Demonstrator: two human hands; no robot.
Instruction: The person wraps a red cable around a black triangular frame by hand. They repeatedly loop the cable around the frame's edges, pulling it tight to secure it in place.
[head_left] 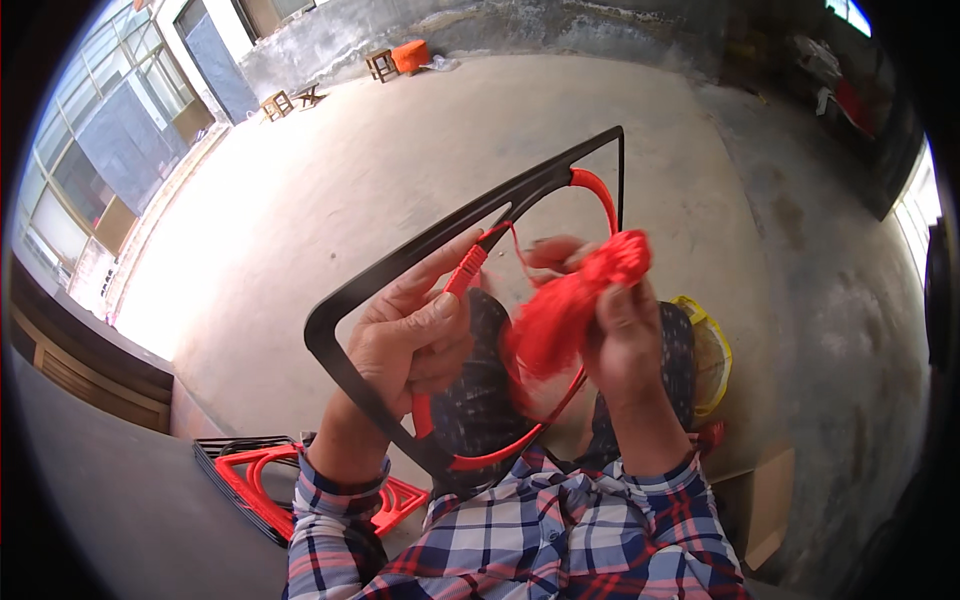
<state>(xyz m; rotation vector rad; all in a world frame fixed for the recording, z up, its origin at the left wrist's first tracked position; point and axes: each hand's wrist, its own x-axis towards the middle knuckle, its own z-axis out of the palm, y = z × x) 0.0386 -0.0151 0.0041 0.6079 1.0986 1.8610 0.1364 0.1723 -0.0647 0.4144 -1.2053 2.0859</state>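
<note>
Red bundle [560,320], soft and blurred, of either cord or netting, hung near the centre of the view, gathered in the right hand [622,340]. That hand's fingers were closed around its upper part, the thumb on the near side. One thin red strand [517,245] ran from the bundle toward ten o'clock, reaching the top of a ribbed red grip [467,268]. The left hand [415,335] had its thumb and curled fingers closed on this grip. Around both stood a tilted black frame [400,262], its sharpest corner toward one o'clock, with a red curved piece [604,200] set inside it. Dark patterned trousers [678,365] showed beneath, and plaid sleeves [335,530] came in from six o'clock. At seven o'clock lay a stack of similar black-and-red frames [250,490]. A yellow-rimmed container [722,345] stood at four o'clock, just beside one leg, and a cardboard box [768,505] at five. Well apart, across the pale floor [470,120] toward eleven o'clock, were small wooden stools [277,106] and an orange object [410,56].
</note>
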